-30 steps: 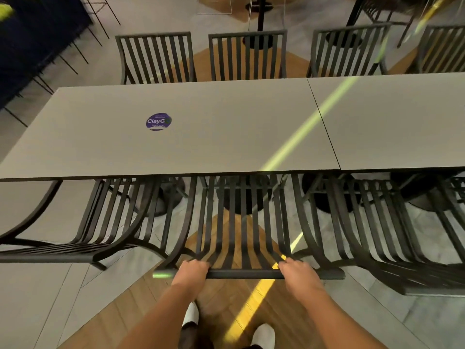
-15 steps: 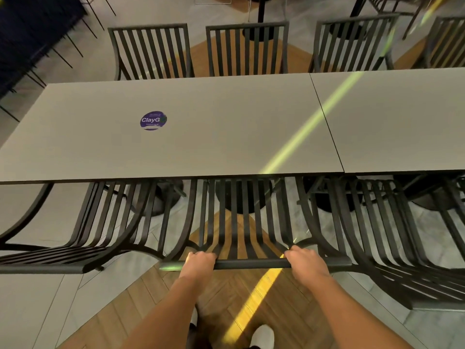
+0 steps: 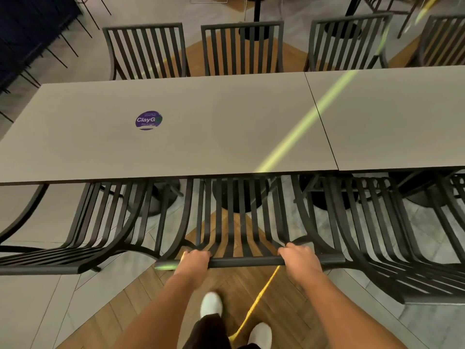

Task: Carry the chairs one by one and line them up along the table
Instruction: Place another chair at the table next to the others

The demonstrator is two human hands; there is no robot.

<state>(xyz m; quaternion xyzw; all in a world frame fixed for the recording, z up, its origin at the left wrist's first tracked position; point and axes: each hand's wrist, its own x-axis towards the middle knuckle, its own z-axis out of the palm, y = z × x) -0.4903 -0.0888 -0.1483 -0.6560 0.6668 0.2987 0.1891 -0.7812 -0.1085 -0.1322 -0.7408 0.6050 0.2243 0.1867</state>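
Observation:
A black slatted chair (image 3: 241, 222) stands right in front of me, its seat tucked under the near edge of the long grey table (image 3: 201, 137). My left hand (image 3: 195, 260) grips the left part of its top rail and my right hand (image 3: 299, 258) grips the right part. Another black chair (image 3: 83, 238) stands to its left and one more chair (image 3: 377, 243) close on its right, both pushed under the same edge.
A second grey table (image 3: 397, 117) butts against the first on the right. Several black chairs (image 3: 241, 49) line the far side. Table pedestal bases (image 3: 239, 197) sit under the top. My white shoes (image 3: 211, 304) stand on the wood floor.
The chair in my hands has slid a little further under the table. Both hands keep their grip on the top rail, and my feet have stepped forward.

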